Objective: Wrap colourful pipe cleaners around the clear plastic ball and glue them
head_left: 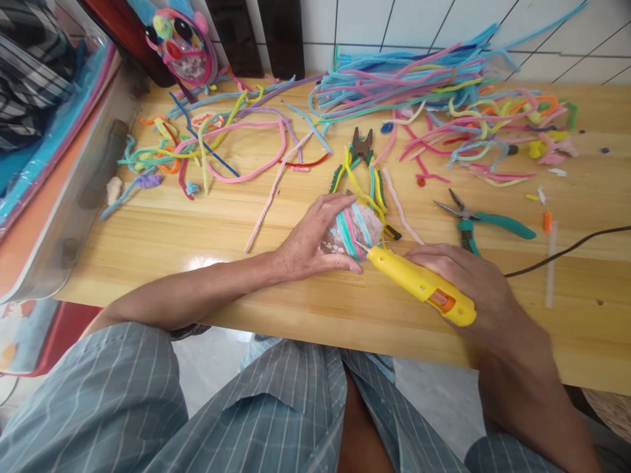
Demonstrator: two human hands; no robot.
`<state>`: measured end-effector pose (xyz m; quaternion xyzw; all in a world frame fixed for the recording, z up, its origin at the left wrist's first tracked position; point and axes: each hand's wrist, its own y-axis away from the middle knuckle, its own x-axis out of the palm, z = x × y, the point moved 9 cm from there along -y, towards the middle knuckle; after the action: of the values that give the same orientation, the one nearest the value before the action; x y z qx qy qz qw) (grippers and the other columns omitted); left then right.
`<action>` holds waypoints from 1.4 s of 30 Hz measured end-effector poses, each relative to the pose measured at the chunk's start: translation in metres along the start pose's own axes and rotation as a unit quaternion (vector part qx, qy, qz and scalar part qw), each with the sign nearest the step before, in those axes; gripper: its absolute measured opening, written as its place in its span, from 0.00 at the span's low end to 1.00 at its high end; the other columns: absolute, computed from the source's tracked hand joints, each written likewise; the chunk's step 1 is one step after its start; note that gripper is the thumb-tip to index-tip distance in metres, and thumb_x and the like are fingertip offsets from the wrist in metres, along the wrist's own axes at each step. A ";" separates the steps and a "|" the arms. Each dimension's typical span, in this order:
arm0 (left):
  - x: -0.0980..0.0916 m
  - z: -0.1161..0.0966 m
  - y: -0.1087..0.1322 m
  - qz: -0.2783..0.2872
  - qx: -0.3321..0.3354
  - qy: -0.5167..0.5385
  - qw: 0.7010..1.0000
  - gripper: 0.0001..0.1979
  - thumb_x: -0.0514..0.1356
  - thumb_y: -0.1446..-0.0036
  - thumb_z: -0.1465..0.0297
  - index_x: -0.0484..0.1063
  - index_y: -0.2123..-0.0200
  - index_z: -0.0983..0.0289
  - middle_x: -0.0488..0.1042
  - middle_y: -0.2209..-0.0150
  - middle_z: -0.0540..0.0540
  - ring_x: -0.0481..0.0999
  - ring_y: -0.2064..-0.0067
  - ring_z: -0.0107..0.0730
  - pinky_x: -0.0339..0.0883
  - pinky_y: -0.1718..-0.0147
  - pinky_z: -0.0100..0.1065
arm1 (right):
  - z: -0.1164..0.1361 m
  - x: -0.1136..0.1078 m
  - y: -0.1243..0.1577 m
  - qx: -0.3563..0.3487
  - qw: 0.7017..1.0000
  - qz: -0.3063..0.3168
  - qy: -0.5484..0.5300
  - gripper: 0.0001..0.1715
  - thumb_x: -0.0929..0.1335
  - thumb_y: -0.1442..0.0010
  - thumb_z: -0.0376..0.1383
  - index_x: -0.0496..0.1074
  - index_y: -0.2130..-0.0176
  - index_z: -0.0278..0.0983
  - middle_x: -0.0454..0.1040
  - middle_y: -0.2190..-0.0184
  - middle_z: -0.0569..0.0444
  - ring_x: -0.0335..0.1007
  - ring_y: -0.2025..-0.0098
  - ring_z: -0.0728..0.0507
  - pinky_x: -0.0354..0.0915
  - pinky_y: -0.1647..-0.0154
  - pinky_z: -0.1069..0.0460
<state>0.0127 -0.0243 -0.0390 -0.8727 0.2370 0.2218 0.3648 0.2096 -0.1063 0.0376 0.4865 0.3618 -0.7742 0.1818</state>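
Note:
My left hand is wrapped round a clear, crinkled plastic piece banded with pink, blue and green pipe cleaners. In my right hand is a yellow hot glue gun, gripped along its body. Its metal nozzle points left and meets the banded piece, or comes very close to it; I cannot tell which. Just behind the piece lie green-and-yellow pliers, jaws away from me, with a yellow pipe cleaner across them. Teal-handled long-nose pliers rest beyond my right hand.
A large bundle of blue and pink pipe cleaners lies against the tiled wall. Loose pieces are strewn right and left. A finished-looking pipe cleaner figure stands back left, near a plastic bin. A glue stick and black cord are at right.

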 end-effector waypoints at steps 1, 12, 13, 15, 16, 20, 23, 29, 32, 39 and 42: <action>0.000 0.001 0.000 -0.001 -0.003 -0.001 1.000 0.60 0.70 0.46 0.32 0.56 0.19 0.54 0.73 0.30 0.68 0.74 0.28 0.60 0.72 0.28 0.62 | -0.001 -0.001 0.000 0.000 1.000 -0.002 -0.002 0.12 0.60 0.16 0.38 0.71 0.46 0.40 0.89 0.57 0.43 0.91 0.52 0.38 0.84 0.56 0.45; 0.001 0.001 0.000 -0.006 -0.003 -0.010 1.000 0.62 0.71 0.47 0.32 0.57 0.20 0.54 0.74 0.29 0.69 0.75 0.28 0.61 0.72 0.29 0.62 | -0.001 -0.002 0.003 0.007 1.000 -0.003 -0.009 0.12 0.59 0.16 0.39 0.70 0.46 0.41 0.89 0.56 0.44 0.91 0.54 0.38 0.83 0.60 0.45; 0.001 0.000 0.000 -0.006 0.002 -0.008 1.000 0.61 0.71 0.46 0.32 0.57 0.20 0.54 0.74 0.29 0.69 0.75 0.28 0.61 0.72 0.29 0.62 | 0.000 -0.002 0.002 0.007 1.000 -0.003 -0.009 0.12 0.60 0.16 0.39 0.70 0.46 0.41 0.89 0.57 0.44 0.91 0.54 0.38 0.83 0.60 0.45; 0.000 -0.001 0.000 -0.007 0.008 -0.004 1.000 0.60 0.72 0.45 0.33 0.56 0.19 0.54 0.73 0.29 0.69 0.74 0.28 0.60 0.71 0.28 0.62 | 0.000 -0.003 0.002 0.009 1.000 -0.006 -0.002 0.11 0.60 0.17 0.38 0.70 0.46 0.41 0.88 0.57 0.45 0.91 0.54 0.38 0.83 0.59 0.45; 0.000 -0.002 0.000 -0.009 0.009 -0.002 1.000 0.61 0.72 0.46 0.33 0.56 0.19 0.54 0.73 0.29 0.69 0.74 0.28 0.60 0.71 0.28 0.61 | 0.000 -0.003 0.003 0.009 1.000 -0.007 0.002 0.10 0.60 0.17 0.38 0.70 0.47 0.41 0.88 0.57 0.45 0.91 0.54 0.38 0.83 0.59 0.45; -0.001 -0.002 0.000 -0.013 0.006 0.001 1.000 0.61 0.74 0.47 0.34 0.57 0.20 0.55 0.74 0.30 0.68 0.75 0.29 0.60 0.71 0.29 0.60 | -0.001 -0.002 0.007 0.015 1.000 -0.003 0.004 0.11 0.59 0.17 0.38 0.70 0.47 0.42 0.88 0.58 0.46 0.90 0.56 0.38 0.82 0.61 0.45; -0.001 -0.001 0.000 -0.013 -0.002 0.002 1.000 0.61 0.74 0.48 0.34 0.58 0.20 0.54 0.74 0.30 0.68 0.75 0.29 0.60 0.71 0.29 0.60 | -0.001 -0.002 0.008 0.014 1.000 0.004 -0.003 0.11 0.60 0.18 0.38 0.70 0.48 0.42 0.87 0.58 0.46 0.89 0.57 0.37 0.81 0.61 0.44; -0.001 -0.001 0.000 -0.015 -0.004 0.002 1.000 0.62 0.75 0.48 0.35 0.58 0.20 0.55 0.74 0.30 0.69 0.75 0.29 0.61 0.71 0.29 0.61 | 0.000 -0.002 0.009 0.016 1.000 0.010 0.003 0.10 0.61 0.20 0.35 0.71 0.47 0.42 0.87 0.57 0.46 0.89 0.56 0.36 0.81 0.60 0.43; -0.001 -0.002 0.000 -0.009 -0.007 -0.008 1.000 0.62 0.75 0.48 0.35 0.57 0.20 0.55 0.73 0.30 0.69 0.75 0.28 0.62 0.71 0.29 0.62 | 0.002 -0.002 0.011 0.012 1.000 0.005 0.022 0.11 0.61 0.19 0.35 0.72 0.46 0.40 0.87 0.56 0.44 0.89 0.55 0.35 0.81 0.59 0.42; 0.001 0.003 0.000 0.006 -0.047 -0.023 0.999 0.64 0.74 0.52 0.31 0.60 0.21 0.56 0.73 0.29 0.71 0.74 0.28 0.65 0.70 0.28 0.66 | 0.006 -0.001 0.014 0.007 0.999 0.005 0.048 0.08 0.64 0.21 0.31 0.73 0.47 0.36 0.87 0.56 0.42 0.88 0.56 0.35 0.81 0.58 0.42; 0.001 0.002 0.000 0.004 -0.047 -0.027 0.999 0.64 0.73 0.52 0.30 0.60 0.21 0.57 0.73 0.30 0.71 0.74 0.28 0.64 0.71 0.28 0.66 | 0.007 -0.001 0.014 0.007 0.999 0.009 0.051 0.08 0.65 0.22 0.29 0.73 0.47 0.36 0.87 0.56 0.42 0.88 0.56 0.35 0.81 0.58 0.42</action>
<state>0.0131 -0.0231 -0.0415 -0.8815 0.2201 0.2574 0.3290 0.2146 -0.1213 0.0350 0.5301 0.3604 -0.7492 0.1666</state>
